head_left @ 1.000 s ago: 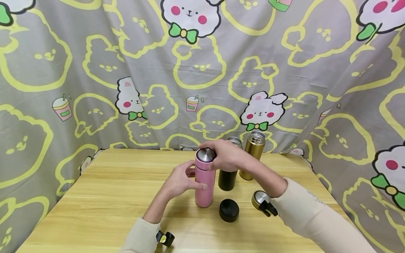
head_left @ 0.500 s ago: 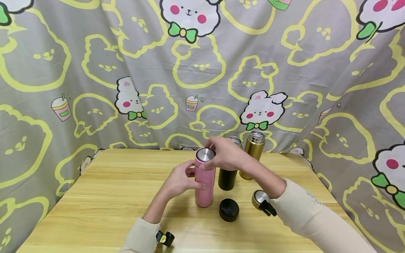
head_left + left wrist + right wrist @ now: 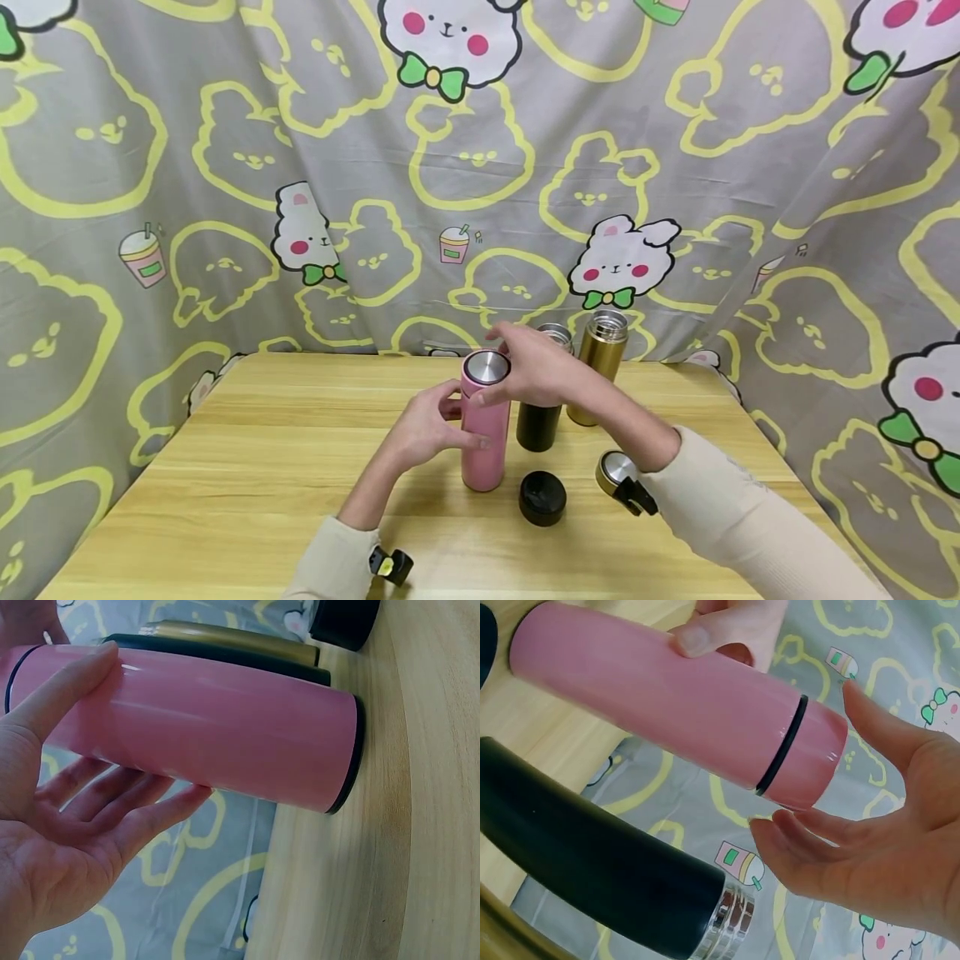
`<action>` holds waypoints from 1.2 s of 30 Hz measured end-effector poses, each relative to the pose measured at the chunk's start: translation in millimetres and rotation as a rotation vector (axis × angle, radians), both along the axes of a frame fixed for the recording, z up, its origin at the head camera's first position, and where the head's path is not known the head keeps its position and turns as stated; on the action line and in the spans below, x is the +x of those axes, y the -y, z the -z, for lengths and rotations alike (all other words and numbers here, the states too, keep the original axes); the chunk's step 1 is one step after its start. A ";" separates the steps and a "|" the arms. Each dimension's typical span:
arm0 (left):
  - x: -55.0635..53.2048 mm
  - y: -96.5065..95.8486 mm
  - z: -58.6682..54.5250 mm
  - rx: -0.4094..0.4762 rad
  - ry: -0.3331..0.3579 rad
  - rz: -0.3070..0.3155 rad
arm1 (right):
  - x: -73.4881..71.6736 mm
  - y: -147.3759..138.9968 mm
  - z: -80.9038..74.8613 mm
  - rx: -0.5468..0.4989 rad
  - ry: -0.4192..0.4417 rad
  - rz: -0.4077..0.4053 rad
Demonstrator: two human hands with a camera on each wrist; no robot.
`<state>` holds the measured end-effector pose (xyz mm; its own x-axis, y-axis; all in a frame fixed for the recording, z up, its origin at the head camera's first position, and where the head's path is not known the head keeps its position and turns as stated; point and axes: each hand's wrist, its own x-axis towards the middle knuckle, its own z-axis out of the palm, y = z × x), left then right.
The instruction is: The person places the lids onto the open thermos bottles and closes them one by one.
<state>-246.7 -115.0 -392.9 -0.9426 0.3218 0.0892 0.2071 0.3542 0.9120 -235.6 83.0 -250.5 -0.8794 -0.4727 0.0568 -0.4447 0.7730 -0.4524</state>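
A pink thermos bottle (image 3: pixel 486 467) stands upright on the table, its steel-topped lid (image 3: pixel 487 367) seated on the body with a dark seam below. My left hand (image 3: pixel 426 429) grips the body, thumb across the front and fingers behind. Around the lid, my right hand (image 3: pixel 536 367) has its fingers spread. In the right wrist view, one fingertip stands a little off the lid (image 3: pixel 821 757) and the others lie close under its edge. Behind the right hand is a black thermos (image 3: pixel 538 429), lidless, with a bare steel neck (image 3: pixel 727 922).
A gold thermos (image 3: pixel 603 354) without its lid stands at the back right. A black lid (image 3: pixel 542 498) and a gold lid (image 3: pixel 617 467) lie in front of the bottles on the wooden table (image 3: pixel 262 467). A patterned curtain (image 3: pixel 480 167) hangs behind.
My right hand's fingers have loosened and spread away from the lid, uncovering its steel top. My left hand and the bottle have stayed in place.
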 end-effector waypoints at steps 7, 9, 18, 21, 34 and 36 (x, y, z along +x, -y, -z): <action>0.0 0.2 0.7 0.026 0.003 0.011 | 1.8 -3.0 -5.9 -0.025 0.081 -0.078; 0.2 0.1 0.7 0.031 0.000 0.014 | 1.1 -3.8 -5.8 -0.029 0.092 -0.111; 1.8 -0.6 -0.2 0.032 -0.005 0.015 | -1.2 -4.9 -3.7 -0.037 0.123 -0.149; 1.7 -0.8 -0.2 0.033 -0.004 0.014 | -1.3 -4.6 -3.4 -0.035 0.115 -0.141; 0.7 -0.9 1.4 0.038 -0.012 0.013 | 0.3 -2.4 -0.6 -0.024 0.027 -0.052; 0.5 -1.0 1.7 0.039 -0.012 0.012 | 0.4 -2.0 -0.1 -0.028 0.022 -0.032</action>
<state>-246.3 -114.1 -394.5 -0.9374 0.3294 0.1129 0.2222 0.3161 0.9223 -235.1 85.0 -250.4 -0.8653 -0.4987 0.0511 -0.4584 0.7458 -0.4833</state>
